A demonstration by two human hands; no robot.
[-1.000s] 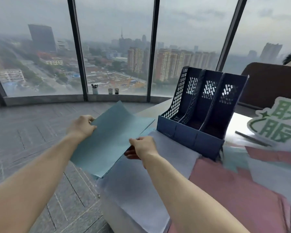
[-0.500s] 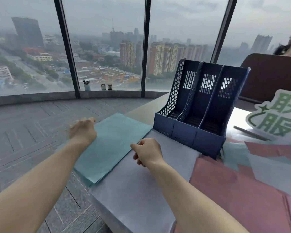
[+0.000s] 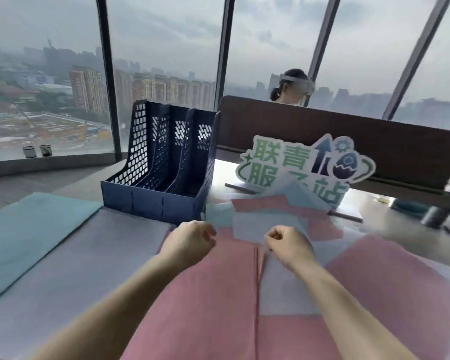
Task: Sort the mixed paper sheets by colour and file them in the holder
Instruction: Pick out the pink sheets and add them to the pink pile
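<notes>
Below, head view: my left hand (image 3: 190,244) and right hand (image 3: 287,245) hover over the pink paper sheets (image 3: 205,294), fingers loosely curled, holding nothing. I see the dark blue perforated three-slot plastic file holder (image 3: 161,167) standing just beyond, its slots empty; teal sheets (image 3: 29,235) and lavender sheets (image 3: 89,255) lie to its left, mixed sheets (image 3: 276,216) to its right.

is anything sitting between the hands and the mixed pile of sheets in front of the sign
Nothing visible does. The left hand and right hand hover empty over pink sheets, and the mixed pile lies just beyond their knuckles. The blue holder stands off to the left.
</notes>
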